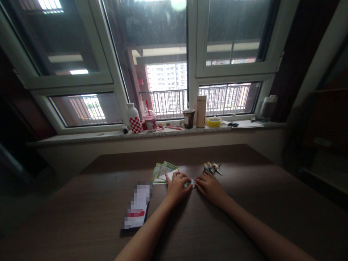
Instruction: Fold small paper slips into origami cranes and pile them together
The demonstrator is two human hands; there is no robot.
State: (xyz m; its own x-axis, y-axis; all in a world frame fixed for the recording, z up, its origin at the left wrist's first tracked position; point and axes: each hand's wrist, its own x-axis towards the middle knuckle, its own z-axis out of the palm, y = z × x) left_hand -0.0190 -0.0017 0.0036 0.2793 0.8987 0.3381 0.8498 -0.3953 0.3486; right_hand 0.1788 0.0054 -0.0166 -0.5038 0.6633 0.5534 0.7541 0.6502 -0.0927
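Now at the worktop [81,206]: two bare hands meet low over the dark surface, a small pale piece [193,183] between their fingertips.
Left grip [178,186]: thumb and fingers curled in, grasping the piece and hiding much of it.
Right grip [210,186]: palm down, fingertips at the piece's other edge; whether they pinch it or merely touch it cannot be told.
Green cards [168,166]: loosely fanned beyond the left grip and to its left, a white sheet [171,175] lying over them beside its fingers.
Bright bits [212,168]: a small cluster just beyond the right grip, details too fine to make out.
Phone-like slab [137,206]: flat, left of the left grip and nearer the wearer, its face pixelated.
Windowsill [217,129]: beyond both grips, bearing a checked bottle [135,119] and a yellow roll [214,124].
Handling the piece: light, even fingertip pressure seems best, the left grip anchoring, the right working the edge, wrists low, knuckles clear of the cluster.
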